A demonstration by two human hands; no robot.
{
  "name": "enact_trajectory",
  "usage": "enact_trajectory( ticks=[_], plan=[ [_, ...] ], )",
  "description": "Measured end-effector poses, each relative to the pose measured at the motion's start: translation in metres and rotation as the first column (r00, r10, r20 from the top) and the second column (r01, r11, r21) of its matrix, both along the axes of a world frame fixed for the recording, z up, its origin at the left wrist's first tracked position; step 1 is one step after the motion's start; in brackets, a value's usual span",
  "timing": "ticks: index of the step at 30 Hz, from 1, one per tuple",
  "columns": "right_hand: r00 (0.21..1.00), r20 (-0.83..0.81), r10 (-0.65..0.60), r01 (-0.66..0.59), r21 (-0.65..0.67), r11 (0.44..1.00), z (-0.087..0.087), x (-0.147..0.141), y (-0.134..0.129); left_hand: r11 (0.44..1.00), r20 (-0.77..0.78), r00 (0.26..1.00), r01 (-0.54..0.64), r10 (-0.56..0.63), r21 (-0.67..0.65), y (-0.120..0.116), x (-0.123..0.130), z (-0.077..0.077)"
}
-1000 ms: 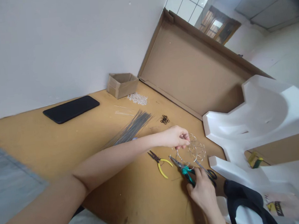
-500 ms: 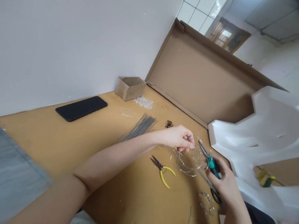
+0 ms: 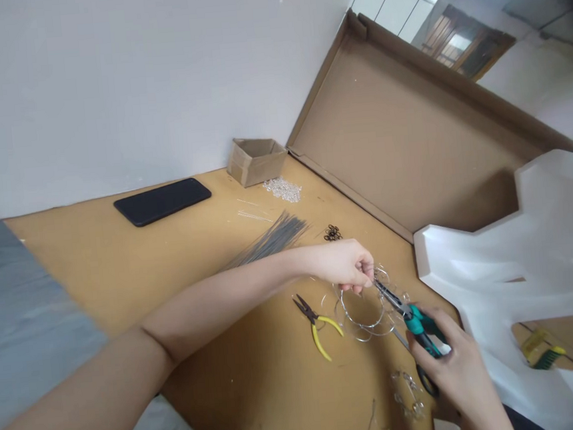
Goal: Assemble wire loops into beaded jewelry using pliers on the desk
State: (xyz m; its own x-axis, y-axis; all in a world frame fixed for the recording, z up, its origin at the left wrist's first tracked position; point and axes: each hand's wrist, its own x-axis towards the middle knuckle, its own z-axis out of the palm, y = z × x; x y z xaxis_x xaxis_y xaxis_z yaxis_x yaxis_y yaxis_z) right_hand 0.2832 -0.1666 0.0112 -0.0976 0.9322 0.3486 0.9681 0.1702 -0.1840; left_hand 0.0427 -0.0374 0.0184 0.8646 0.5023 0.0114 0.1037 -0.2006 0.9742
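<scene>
My left hand [image 3: 348, 265] is closed in a pinch on a thin silvery wire ring [image 3: 343, 304], which hangs below the fingers. My right hand [image 3: 451, 348] grips green-and-black handled pliers [image 3: 416, 324]. Their narrow jaws meet the ring close to my left fingertips; the exact contact is too small to make out. More wire loops lie on the table beneath and overlap the ring in view. Yellow-handled pliers [image 3: 321, 326] rest open, left of the loops. Scissors with dark handles [image 3: 426, 380] lie partly behind my right hand, near a small beaded wire ring [image 3: 407, 395].
Behind my left forearm lies a bundle of grey wires [image 3: 273, 236]. Farther back are black rings [image 3: 333, 232], a pile of small clear pieces [image 3: 283, 190], a cardboard box [image 3: 256, 162] and a black phone [image 3: 163, 201]. White foam packaging [image 3: 471, 259] borders the table on the right.
My right hand has brought the green-handled pliers up against my left fingertips, where a gap was before. My left hand stays pinched in nearly the same place. The view has shifted slightly.
</scene>
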Motion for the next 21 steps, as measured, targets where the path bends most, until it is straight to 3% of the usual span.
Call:
enact_trajectory(
  ticks=[6, 13, 21],
  plan=[
    [0.998, 0.067, 0.0, -0.001, 0.022, 1.0, 0.003, 0.001, -0.007, 1.0, 0.0, 1.0, 0.004, -0.004, 0.004, -0.002, -0.001, 0.001],
    [0.996, 0.072, 0.051, -0.053, 0.025, 0.998, 0.001, 0.001, -0.009, 0.995, 0.039, 0.995, 0.089, -0.088, -0.04, 0.003, 0.001, -0.007],
    [0.976, 0.213, -0.044, 0.024, 0.097, 0.995, 0.004, -0.002, -0.015, 0.996, 0.033, 0.996, 0.078, -0.077, -0.033, -0.001, 0.0, -0.003]
  ],
)
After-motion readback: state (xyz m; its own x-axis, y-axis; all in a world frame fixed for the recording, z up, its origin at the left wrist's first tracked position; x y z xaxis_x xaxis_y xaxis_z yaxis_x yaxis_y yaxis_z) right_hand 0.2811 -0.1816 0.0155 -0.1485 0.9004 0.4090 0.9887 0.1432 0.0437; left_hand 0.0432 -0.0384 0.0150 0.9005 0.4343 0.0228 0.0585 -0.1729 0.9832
